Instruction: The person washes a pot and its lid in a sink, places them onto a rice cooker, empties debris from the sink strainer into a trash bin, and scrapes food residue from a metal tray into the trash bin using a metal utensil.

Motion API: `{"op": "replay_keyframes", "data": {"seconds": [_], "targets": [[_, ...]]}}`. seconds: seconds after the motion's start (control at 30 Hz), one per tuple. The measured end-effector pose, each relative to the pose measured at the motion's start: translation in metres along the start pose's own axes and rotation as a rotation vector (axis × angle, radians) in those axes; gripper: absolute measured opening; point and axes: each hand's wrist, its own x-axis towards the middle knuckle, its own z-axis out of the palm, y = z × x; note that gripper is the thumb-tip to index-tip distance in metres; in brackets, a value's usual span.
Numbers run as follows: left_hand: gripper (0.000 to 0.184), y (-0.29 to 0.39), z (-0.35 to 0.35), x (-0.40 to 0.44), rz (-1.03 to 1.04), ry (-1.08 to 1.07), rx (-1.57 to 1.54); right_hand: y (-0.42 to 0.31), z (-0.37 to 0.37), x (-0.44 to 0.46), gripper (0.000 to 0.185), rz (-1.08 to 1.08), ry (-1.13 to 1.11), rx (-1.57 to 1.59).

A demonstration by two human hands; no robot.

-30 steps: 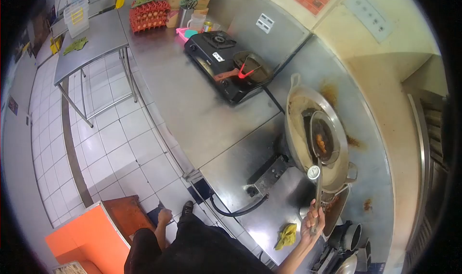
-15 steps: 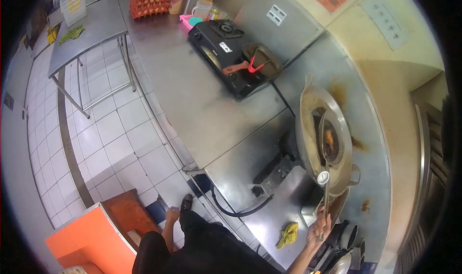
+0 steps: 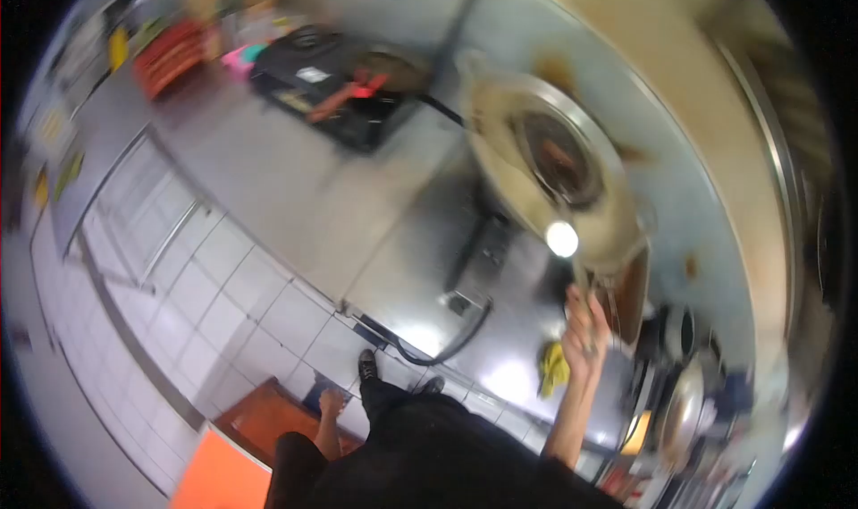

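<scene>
My right hand (image 3: 585, 335) is closed around the long handle of a skimmer (image 3: 559, 159). Its dark round bowl lies over the inside of a large metal wok (image 3: 500, 143), with a brownish-orange piece of food (image 3: 560, 154) in it, blurred. A round disc (image 3: 562, 239) glares white beside the handle; how it is attached cannot be made out. My left hand (image 3: 331, 402) hangs low by my leg, away from the counter. Its fingers look curled, with nothing seen in them.
Left of the wok, a black gas stove (image 3: 308, 80) carries a pan (image 3: 393, 73) with red tongs (image 3: 366, 87). A yellow-green cloth (image 3: 553, 369) lies near my right forearm. Pots and lids (image 3: 684, 406) crowd the right. An orange box (image 3: 223, 473) stands on the floor. Red egg trays (image 3: 170, 58) sit far left.
My view has turned and blurred, shifting the wok and stove up and left in the picture. My right hand still grips the skimmer over the wok; the disc now glares white.
</scene>
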Motion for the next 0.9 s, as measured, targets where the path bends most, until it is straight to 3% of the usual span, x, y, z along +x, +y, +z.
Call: {"op": "replay_keyframes", "data": {"seconds": [0.03, 0.1, 0.27, 0.37, 0.5, 0.6, 0.67, 0.73, 0.77, 0.8, 0.87, 0.9], "targets": [[0.02, 0.008, -0.007, -0.003, 0.002, -0.106, -0.014, 0.004, 0.006, 0.0, 0.034, 0.013, -0.004, -0.012], [0.023, 0.054, -0.011, -0.041, -0.085, -0.043, -0.141, 0.001, 0.01, -0.01, 0.033, 0.024, -0.023, -0.124], [0.025, 0.085, -0.006, -0.076, 0.052, 0.016, 0.011, -0.026, -0.01, -0.023, 0.034, 0.06, 0.016, -0.143], [0.026, 0.113, 0.03, -0.085, 0.101, 0.033, 0.043, -0.051, -0.031, -0.025, 0.038, 0.092, -0.07, -0.162], [0.027, 0.14, 0.064, -0.127, 0.03, -0.143, 0.289, -0.069, -0.055, -0.001, 0.05, 0.179, -0.206, -0.184], [0.033, 0.137, 0.077, -0.15, 0.281, -0.536, 0.716, -0.087, -0.072, -0.016, 0.056, 0.141, -0.167, -0.219], [0.032, 0.143, 0.079, -0.19, 0.842, -0.566, 0.901, -0.096, -0.1, -0.032, 0.05, 0.178, -0.233, -0.312], [0.034, 0.153, 0.096, -0.207, 0.813, -0.407, 1.208, -0.114, -0.149, -0.06, 0.041, -0.096, -0.273, -0.748], [0.035, 0.156, 0.103, -0.215, 0.789, -0.336, 1.363, -0.124, -0.177, -0.076, 0.037, -0.169, -0.164, -0.865], [0.033, 0.167, 0.099, -0.233, 0.896, -0.469, 1.382, -0.139, -0.202, -0.093, 0.033, -0.237, -0.053, -0.982], [0.032, 0.194, 0.13, -0.255, 0.615, -0.579, 1.315, -0.174, -0.245, -0.115, 0.021, -0.475, 0.466, -1.391], [0.031, 0.208, 0.146, -0.265, 0.476, -0.612, 1.283, -0.194, -0.253, -0.123, 0.019, -0.561, 0.673, -1.352]]}}
